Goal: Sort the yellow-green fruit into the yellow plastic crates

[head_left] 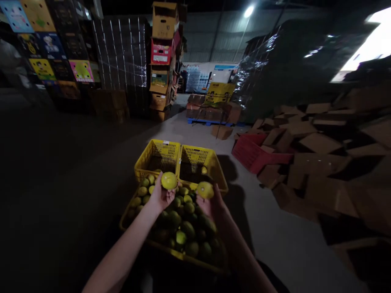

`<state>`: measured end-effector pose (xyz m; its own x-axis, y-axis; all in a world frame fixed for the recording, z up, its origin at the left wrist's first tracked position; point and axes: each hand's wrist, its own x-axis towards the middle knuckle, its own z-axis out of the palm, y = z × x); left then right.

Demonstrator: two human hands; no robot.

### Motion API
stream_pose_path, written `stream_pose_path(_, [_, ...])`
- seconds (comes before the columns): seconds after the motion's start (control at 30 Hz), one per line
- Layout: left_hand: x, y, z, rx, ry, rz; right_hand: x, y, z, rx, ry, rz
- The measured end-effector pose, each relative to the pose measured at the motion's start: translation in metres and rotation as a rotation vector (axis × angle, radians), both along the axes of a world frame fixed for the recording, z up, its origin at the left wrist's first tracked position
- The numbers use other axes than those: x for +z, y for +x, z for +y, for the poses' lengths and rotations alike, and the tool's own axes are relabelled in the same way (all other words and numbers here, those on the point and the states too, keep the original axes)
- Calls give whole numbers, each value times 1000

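My left hand [161, 197] is closed round a yellow-green fruit [169, 180], held up over the near edge of the back-left crate. In my right hand [212, 202] is a second yellow-green fruit [205, 190], gripped beside the back-right crate's near edge. Below both hands lies a wide yellow crate [175, 254] heaped with green and yellowish fruits [187, 230]. Behind it stand two yellow crates side by side: the left one [139, 166] has its floor partly hidden by my left hand, and the right one [220, 173] holds a yellow fruit [204, 170].
Flattened and open cardboard boxes [320, 144] pile up at the right, beside a red crate [252, 154]. A tall stack of cartons [160, 55] and wrapped pallets stand behind. Farther back, a blue pallet [207, 121] bears boxes. At the far left is a blurred person [14, 67].
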<state>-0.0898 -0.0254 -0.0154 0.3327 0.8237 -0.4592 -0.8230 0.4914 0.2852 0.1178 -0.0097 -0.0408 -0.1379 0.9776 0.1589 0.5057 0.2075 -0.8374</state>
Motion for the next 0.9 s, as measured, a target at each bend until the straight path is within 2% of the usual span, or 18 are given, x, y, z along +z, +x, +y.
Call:
stream_pose_path(0.07, [-5,4,-3,1,-27,-25,-5,-13,-24,30,-65,112])
stream_pose_path(0.13, [-6,4,-5,60,-57,-2,-5,-29,-38,102,-265,556])
stream_pose_path(0.2, [-4,2,-7,133,-55,51,0,-41,-44,143,-357,870])
stream_pose_path(0.3, [1,-6,-9,209,17,50,12,-48,-44,148,-401,1070])
stream_pose_path(0.4, [5,-14,-10,233,84,-21,24,-44,-39,136,-406,1113])
stream_pose_path(0.53, [7,-17,-11,292,158,-72,33,-39,-32,168,-494,1079])
stream_pose_path(0.63, [10,-15,-10,325,186,-67,31,-41,-25,160,-495,1038])
stream_pose_path(0.8, [14,-11,-8,275,255,-103,24,-48,-16,57,-435,993])
stream_pose_path(0.9, [16,-11,-6,269,267,-101,25,-54,-18,116,-400,992])
